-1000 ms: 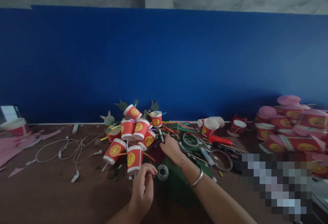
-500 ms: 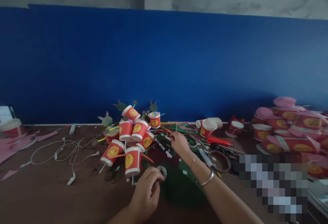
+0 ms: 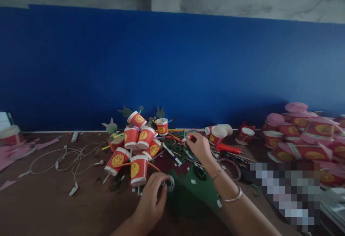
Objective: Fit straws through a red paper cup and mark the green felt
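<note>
Your left hand (image 3: 151,198) is half curled in the head view, fingertips at the white ring (image 3: 171,183) near the table's (image 3: 67,207) near edge; you can't tell whether they grip it. Your right hand (image 3: 201,148), nearer the far edge, has its fingers bent close to a small white piece (image 3: 184,139); its grip is unclear. A marker (image 3: 172,154) lies between your right hand and the red paper cups (image 3: 138,170). Black-handled scissors (image 3: 200,173) lie beside your right wrist.
</note>
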A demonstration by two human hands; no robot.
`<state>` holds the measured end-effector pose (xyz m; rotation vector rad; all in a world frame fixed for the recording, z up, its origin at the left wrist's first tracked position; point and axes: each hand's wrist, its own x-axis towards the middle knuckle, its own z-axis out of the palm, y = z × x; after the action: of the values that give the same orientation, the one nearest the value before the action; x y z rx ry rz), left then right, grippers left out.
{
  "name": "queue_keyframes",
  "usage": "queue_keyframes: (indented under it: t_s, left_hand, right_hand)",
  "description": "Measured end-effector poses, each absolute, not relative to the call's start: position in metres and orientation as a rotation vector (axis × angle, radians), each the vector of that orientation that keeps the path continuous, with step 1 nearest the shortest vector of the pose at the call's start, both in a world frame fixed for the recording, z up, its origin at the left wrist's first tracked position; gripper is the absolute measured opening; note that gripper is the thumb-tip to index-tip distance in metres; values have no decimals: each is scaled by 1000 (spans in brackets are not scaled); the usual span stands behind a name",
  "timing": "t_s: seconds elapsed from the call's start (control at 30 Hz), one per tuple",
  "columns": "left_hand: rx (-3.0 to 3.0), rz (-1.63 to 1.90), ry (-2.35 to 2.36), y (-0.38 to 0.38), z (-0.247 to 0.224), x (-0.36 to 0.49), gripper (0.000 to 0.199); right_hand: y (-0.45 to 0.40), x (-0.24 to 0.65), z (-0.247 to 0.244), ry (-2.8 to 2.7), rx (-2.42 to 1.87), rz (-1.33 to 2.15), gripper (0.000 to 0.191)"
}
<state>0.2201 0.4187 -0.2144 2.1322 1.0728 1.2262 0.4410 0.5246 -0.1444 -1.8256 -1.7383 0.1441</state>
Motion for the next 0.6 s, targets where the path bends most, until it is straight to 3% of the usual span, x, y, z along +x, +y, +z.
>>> queue_keyframes:
  t_s: [0.2,0.37,0.5,0.6]
  left_hand:
    - [2182,1243,1266,442,-167,214,52]
    - [2221,1000,1030,462,-131,219,29]
    - [2227,950,969,465,-125,226,25]
    - [2215,917,913,468,-131,231,27]
  right_hand:
    - [473,414,-107,-1763,-1240,532,21]
    - [453,390,-94,-1613,-1031,767,21]
    - [459,384,-101,-1447,-997,1070,31]
    - [464,384,-105,-1467,-1017,1085,35]
